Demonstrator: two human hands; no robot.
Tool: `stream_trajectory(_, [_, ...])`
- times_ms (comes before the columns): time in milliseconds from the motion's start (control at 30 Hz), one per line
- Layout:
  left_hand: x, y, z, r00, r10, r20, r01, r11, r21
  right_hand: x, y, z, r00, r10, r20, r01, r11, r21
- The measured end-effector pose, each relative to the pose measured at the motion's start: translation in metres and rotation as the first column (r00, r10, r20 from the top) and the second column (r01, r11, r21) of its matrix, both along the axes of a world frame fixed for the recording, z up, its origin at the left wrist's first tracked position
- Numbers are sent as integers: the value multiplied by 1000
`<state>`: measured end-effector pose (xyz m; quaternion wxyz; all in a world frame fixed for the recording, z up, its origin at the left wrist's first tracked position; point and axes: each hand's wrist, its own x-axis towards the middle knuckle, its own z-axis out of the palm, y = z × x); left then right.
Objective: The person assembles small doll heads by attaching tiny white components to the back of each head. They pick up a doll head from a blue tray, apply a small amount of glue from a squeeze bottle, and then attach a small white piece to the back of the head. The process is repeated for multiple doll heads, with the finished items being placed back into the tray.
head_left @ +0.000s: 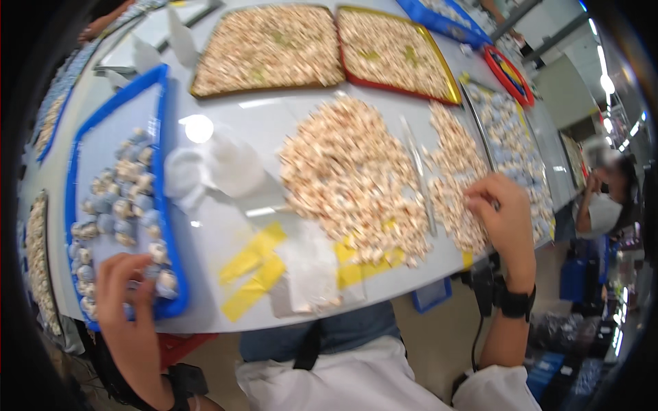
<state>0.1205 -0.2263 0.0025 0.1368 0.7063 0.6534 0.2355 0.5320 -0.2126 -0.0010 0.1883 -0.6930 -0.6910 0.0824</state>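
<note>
My left hand [127, 291] is over the near end of a blue tray [164, 144], its thumb and forefinger closed round a small blue-grey ball [151, 272]. Several similar balls [123, 185], many partly covered with pale pieces, lie in the tray. At the right, my right hand [506, 216] is pinched over the edge of a narrow heap of small beige pieces [449, 147]. A dark spot shows between its fingers, but what they hold is too small to make out. A bigger heap of these pieces [349, 157] spreads across the middle of the table.
Two trays full of beige pieces [267, 48] [391, 51] stand at the back. A clear strip [417, 171] divides the heaps. Crumpled white tissue [226, 168] and yellow tape [253, 274] lie nearer the left. Another ball-filled tray [510, 130] and a red ring-shaped rim [507, 75] are at right.
</note>
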Motion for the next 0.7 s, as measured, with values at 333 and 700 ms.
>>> stream_trajectory(333, [-3, 9, 4, 977, 76, 199, -110, 980, 164, -12, -4, 4, 930, -149, -337, 230, 949, 216])
stream_trajectory(700, [30, -31, -5, 462, -19, 887, -56, 997, 50, -40, -51, 18, 463, -121, -878, 233, 972, -11])
